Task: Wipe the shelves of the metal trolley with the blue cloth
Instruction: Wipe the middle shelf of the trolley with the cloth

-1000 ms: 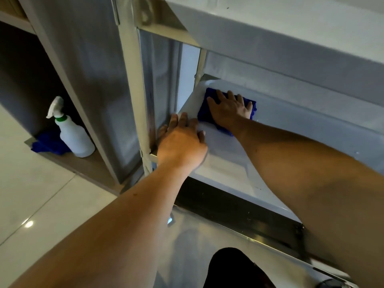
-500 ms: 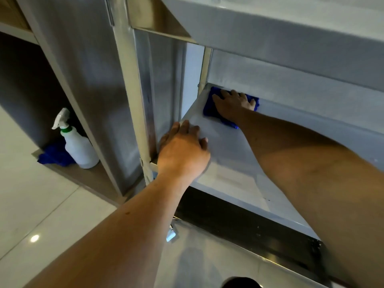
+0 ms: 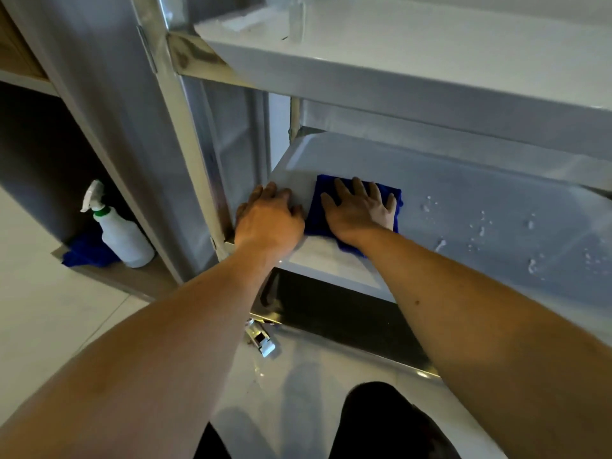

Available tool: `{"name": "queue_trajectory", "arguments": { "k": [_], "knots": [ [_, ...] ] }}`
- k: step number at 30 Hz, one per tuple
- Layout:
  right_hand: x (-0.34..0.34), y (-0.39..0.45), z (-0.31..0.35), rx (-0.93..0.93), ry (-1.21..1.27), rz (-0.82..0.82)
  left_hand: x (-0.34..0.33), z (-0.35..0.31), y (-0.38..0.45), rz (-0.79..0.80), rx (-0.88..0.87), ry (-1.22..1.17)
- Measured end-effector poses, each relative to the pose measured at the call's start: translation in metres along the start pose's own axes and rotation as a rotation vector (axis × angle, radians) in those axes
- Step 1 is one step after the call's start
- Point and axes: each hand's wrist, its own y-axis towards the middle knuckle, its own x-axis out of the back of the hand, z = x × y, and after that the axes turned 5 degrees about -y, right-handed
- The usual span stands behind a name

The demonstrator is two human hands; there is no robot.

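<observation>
The metal trolley's middle shelf [image 3: 463, 207] lies in front of me, under the upper shelf [image 3: 414, 77]. A blue cloth [image 3: 318, 207] is spread flat near the shelf's front left corner. My right hand [image 3: 359, 210] presses flat on the cloth with fingers spread. My left hand [image 3: 268, 217] rests on the shelf's left front corner beside the upright post [image 3: 195, 154], fingers curled over the edge, just left of the cloth. Water droplets [image 3: 480, 230] dot the shelf to the right of the cloth.
A white spray bottle [image 3: 122, 233] with a green collar stands on a low wooden ledge at the left, a second blue cloth [image 3: 86, 253] beside it. The trolley's dark bottom shelf [image 3: 337, 316] and a castor brake [image 3: 261, 339] are below. My knee [image 3: 381, 422] is at the bottom.
My right hand has pulled the blue cloth from the shelf's back left corner toward the front, close to my left hand. My view has tilted so more of the shelf shows.
</observation>
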Motion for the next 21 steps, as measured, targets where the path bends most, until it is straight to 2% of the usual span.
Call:
{"name": "queue_trajectory", "arguments": {
  "k": [10,13,17,21],
  "knots": [
    [0.001,-0.113,-0.021,-0.009,0.048,-0.025,0.013,-0.012,-0.007,0.022,-0.008,0.088],
    [0.001,-0.12,-0.038,-0.056,0.036,-0.037,0.013,-0.018,-0.008,-0.009,-0.049,0.185],
    [0.004,-0.117,-0.053,-0.151,0.055,-0.039,0.003,-0.031,-0.008,-0.024,-0.231,0.221],
    [0.006,-0.103,-0.061,-0.202,0.072,-0.01,-0.009,-0.063,-0.01,0.023,-0.254,0.151]
  ]
}}
